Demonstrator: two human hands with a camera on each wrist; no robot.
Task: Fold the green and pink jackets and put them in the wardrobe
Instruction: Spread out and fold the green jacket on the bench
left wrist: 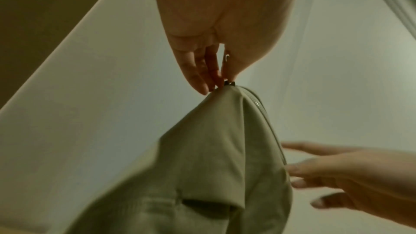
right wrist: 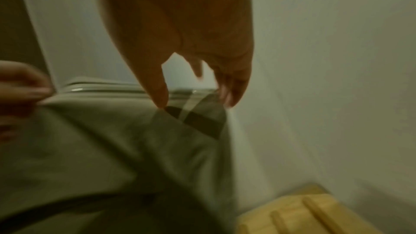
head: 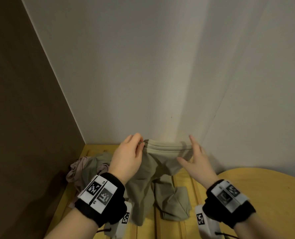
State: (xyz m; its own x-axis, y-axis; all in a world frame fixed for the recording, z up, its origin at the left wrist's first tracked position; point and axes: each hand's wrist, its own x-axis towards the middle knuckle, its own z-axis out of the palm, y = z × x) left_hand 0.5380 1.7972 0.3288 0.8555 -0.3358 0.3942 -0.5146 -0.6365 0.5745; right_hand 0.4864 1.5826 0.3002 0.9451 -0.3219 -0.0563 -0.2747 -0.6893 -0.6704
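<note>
1. Currently the green jacket (head: 151,171) hangs in the air above the slatted wooden bench (head: 182,185), up by the white wall (head: 143,75); its lower part is bunched on the slats.
2. Left hand (head: 127,157) pinches the top zipper edge between thumb and fingertips (left wrist: 203,77). It's a small pinch right at the zip end, so the fabric could slip out if the jacket's weight pulls on it.
3. Right hand (head: 195,161) has its fingers spread wide and straight, at or touching the other top corner with nothing clamped. If it misses that corner, the jacket swings off the one pinch and twists.
4. A dark drawcord (head: 156,195) dangles from the jacket. It could snag between the bench slats or get trapped inside a fold.
5. The pink jacket (head: 79,171) lies crumpled on the bench at left, touching the green one. Lifting or laying green flat could drag pink along or land on top of it.
6. The round wooden table (head: 267,195) sits near at right, so a wide spread could drape the jacket over its edge.
7. No wardrobe is in view. Judged early: nothing is folded yet.
</note>
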